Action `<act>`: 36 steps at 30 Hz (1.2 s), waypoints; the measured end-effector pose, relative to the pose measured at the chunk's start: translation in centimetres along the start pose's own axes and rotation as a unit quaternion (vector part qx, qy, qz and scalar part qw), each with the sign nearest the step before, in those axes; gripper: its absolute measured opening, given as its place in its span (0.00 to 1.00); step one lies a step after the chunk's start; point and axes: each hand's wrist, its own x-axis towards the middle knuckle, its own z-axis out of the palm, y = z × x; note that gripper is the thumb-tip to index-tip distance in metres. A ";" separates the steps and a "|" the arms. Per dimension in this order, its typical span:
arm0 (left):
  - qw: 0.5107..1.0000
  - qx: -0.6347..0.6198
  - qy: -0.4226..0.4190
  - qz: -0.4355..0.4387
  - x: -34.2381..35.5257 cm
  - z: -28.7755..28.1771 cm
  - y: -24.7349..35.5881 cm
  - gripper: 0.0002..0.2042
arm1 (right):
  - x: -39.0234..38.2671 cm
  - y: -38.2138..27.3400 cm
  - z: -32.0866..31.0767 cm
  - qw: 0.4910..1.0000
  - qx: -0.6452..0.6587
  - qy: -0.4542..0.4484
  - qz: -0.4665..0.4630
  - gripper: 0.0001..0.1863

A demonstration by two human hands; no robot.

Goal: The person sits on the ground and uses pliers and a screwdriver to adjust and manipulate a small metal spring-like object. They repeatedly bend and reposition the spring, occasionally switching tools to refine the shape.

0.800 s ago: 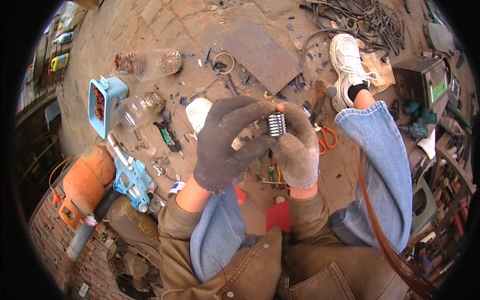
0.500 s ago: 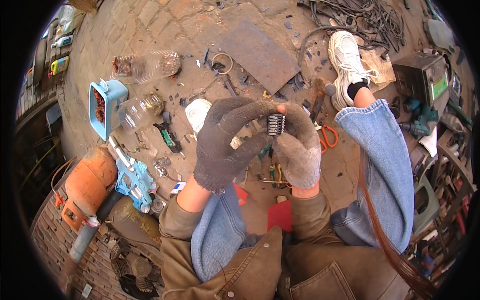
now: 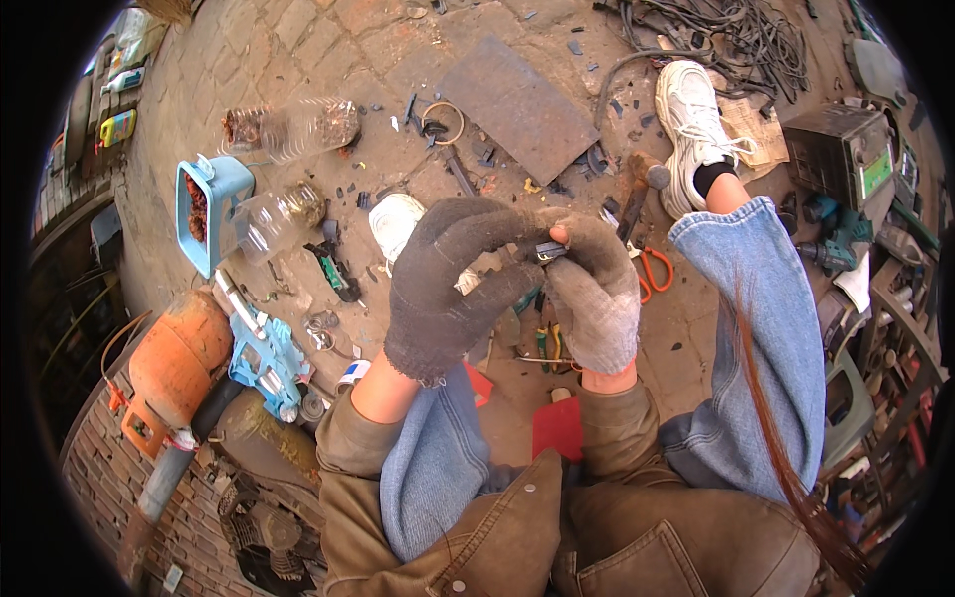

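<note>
Between the fingertips of both gloved hands is a small black connector-like block (image 3: 548, 252), with a pale, shiny edge facing up. My left hand (image 3: 448, 284), in a dark grey knit glove, pinches it from the left. My right hand (image 3: 595, 294), in a lighter, dirty glove, grips its right side, and a bare fingertip pokes out of the glove. Much of the block is hidden by the fingers. Below the hands lie pliers (image 3: 549, 343) with green and yellow handles. Orange-handled scissors (image 3: 654, 274) rest just right of my right hand.
A flat metal plate (image 3: 519, 109) lies ahead among black plastic scraps. A hammer (image 3: 642, 194) is beside my shoe. To the left are a blue tub (image 3: 227, 184), clear plastic bottles (image 3: 298, 132) and an orange tank (image 3: 182, 343). Black cables (image 3: 746, 45) and a cordless drill (image 3: 841, 242) are at right.
The black block has been turned between my fingers: its ribbed face showed before, and now a narrow edge does. Both hands stay in nearly the same place.
</note>
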 end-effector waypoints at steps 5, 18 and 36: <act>0.992 0.074 -0.013 0.101 0.4 -0.3 0.1 0.18 | 0.2 0.3 -0.1 0.997 -0.072 0.014 -0.030 0.19; 0.998 0.048 0.002 0.042 0.4 -0.2 0.0 0.20 | 0.3 0.2 0.1 0.999 -0.005 0.013 0.036 0.20; 0.998 0.011 -0.064 -0.013 0.3 0.3 -0.2 0.29 | 0.7 0.9 -0.4 0.994 0.053 -0.009 0.090 0.23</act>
